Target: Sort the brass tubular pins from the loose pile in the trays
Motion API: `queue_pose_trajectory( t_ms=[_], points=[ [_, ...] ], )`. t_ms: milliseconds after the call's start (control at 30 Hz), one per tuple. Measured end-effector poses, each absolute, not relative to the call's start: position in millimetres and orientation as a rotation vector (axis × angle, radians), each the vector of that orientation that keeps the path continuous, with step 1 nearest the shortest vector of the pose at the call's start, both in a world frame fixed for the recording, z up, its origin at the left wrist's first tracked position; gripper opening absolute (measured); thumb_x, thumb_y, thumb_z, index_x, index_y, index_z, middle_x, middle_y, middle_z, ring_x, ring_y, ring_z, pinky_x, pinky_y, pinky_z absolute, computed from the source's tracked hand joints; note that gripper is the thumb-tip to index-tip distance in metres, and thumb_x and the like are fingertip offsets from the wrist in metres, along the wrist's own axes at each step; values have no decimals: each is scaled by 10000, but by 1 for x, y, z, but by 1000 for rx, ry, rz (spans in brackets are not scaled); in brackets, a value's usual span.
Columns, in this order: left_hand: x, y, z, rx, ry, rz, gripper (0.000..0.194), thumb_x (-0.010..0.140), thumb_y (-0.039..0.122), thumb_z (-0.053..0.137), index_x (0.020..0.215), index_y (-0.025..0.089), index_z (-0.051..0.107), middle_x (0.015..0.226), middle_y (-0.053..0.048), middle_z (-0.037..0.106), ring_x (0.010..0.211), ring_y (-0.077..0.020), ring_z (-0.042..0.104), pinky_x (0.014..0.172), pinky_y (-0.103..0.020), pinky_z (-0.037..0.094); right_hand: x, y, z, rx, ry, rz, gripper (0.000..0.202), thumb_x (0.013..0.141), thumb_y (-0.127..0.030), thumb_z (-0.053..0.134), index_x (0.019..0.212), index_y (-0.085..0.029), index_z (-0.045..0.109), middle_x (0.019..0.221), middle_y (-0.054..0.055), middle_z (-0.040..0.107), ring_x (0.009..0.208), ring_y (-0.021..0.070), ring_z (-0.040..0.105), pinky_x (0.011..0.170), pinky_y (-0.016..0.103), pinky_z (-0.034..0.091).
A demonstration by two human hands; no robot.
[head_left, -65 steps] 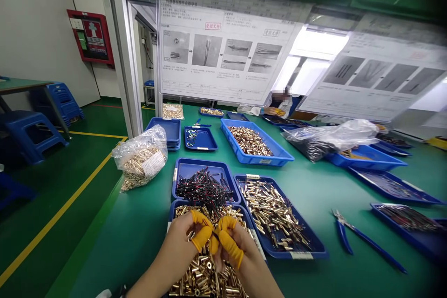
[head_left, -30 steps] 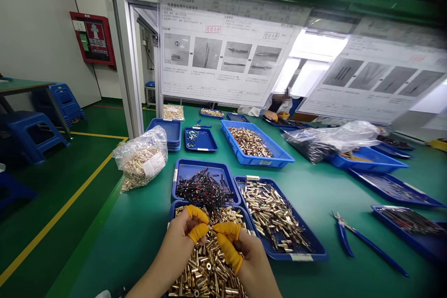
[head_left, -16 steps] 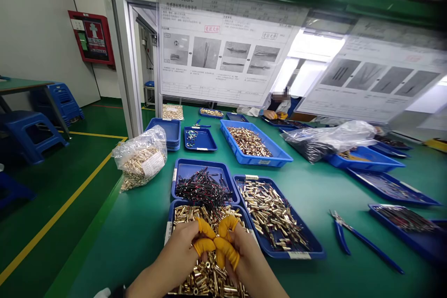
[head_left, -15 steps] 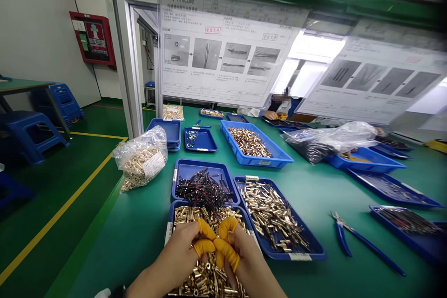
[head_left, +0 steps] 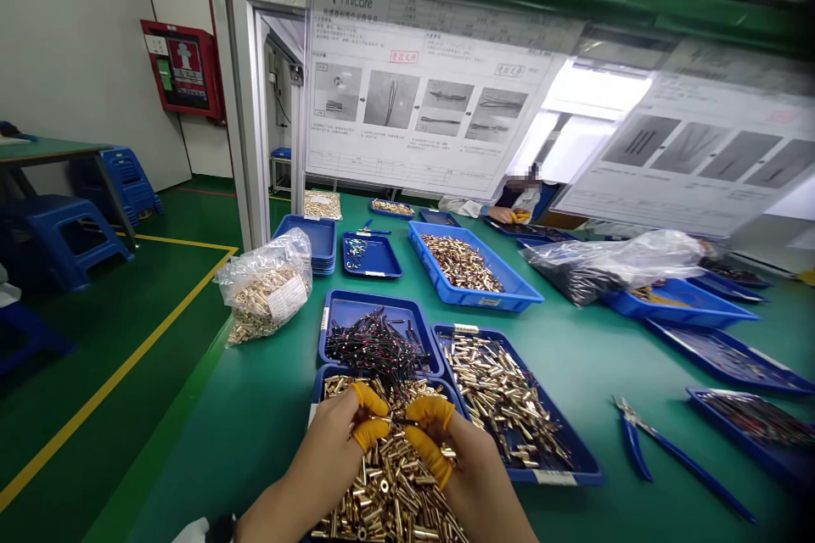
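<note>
Yellow finger cots cover the thumb and forefinger of both hands. My left hand (head_left: 337, 441) pinches a small brass sleeve (head_left: 380, 419). Facing it, my right hand (head_left: 468, 454) pinches a short black wire piece (head_left: 405, 422) whose tip meets the sleeve; how far it reaches inside I cannot tell. Both hands are over a blue tray heaped with loose brass sleeves (head_left: 398, 484). Just beyond lies a tray with a tangle of black and red wire pieces (head_left: 375, 344). To the right, another tray holds brass sleeves with dark wires attached (head_left: 506, 399).
Blue-handled pliers (head_left: 662, 445) lie on the green table at right. A clear bag of brass parts (head_left: 264, 293) stands at left near stacked trays (head_left: 311, 242). Farther back is a deep blue bin (head_left: 503, 299). Instruction sheets (head_left: 426, 85) hang ahead; a co-worker's hands (head_left: 509, 214) show behind.
My hands have moved apart slightly, so the brass sleeve and black wire now show between them. The whole view has shifted a little.
</note>
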State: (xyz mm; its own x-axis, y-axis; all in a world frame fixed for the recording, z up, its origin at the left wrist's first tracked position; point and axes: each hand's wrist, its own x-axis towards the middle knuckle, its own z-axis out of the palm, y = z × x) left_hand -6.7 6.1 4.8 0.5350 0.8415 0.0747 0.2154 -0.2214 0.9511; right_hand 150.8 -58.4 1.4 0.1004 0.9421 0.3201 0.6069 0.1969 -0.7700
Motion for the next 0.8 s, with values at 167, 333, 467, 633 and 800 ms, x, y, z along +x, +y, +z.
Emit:
queue_pose_trajectory(
  t_ms=[167, 333, 467, 633, 800],
  points=[
    [-7, 5, 7, 1843, 884, 736, 131, 763, 63, 469, 772, 164, 552, 824, -51, 610, 797, -195, 562, 695, -257, 417, 147, -59, -2, -1475, -1594, 507, 107, 836, -234, 469, 814, -197, 567, 743, 52, 616, 658, 182, 571, 578, 256, 446],
    [-9, 3, 4, 1908, 845, 739, 187, 750, 21, 443, 746, 169, 557, 801, -36, 615, 777, -179, 568, 670, -231, 406, 137, -61, 2, -1469, -1444, 726, 200, 798, -306, 560, 648, -186, 507, 562, -22, 472, 529, 131, 479, 464, 216, 374],
    [-13, 0, 4, 1964, 823, 704, 196, 738, 10, 455, 695, 172, 558, 747, -16, 617, 722, -165, 561, 633, -216, 386, 134, -56, 10, -1344, -1212, 1210, 356, 669, -426, 688, 557, -176, 460, 462, -54, 463, 359, 62, 409, 366, 179, 333],
    [-15, -6, 5, 2025, 718, 677, 193, 771, 69, 490, 619, 175, 545, 691, -12, 625, 655, -149, 559, 597, -201, 386, 129, -50, 6, -1116, -986, 1593, 446, 448, -355, 844, 666, -199, 488, 519, -70, 506, 387, 58, 436, 350, 144, 362],
    [-16, -3, -10, 2197, 744, 647, 184, 836, 297, 509, 700, 199, 584, 734, -18, 640, 664, -158, 575, 590, -208, 421, 147, -55, 9, -1095, -973, 1567, 354, 575, -382, 787, 763, -229, 528, 643, -42, 502, 486, 72, 466, 420, 159, 357]
  ],
)
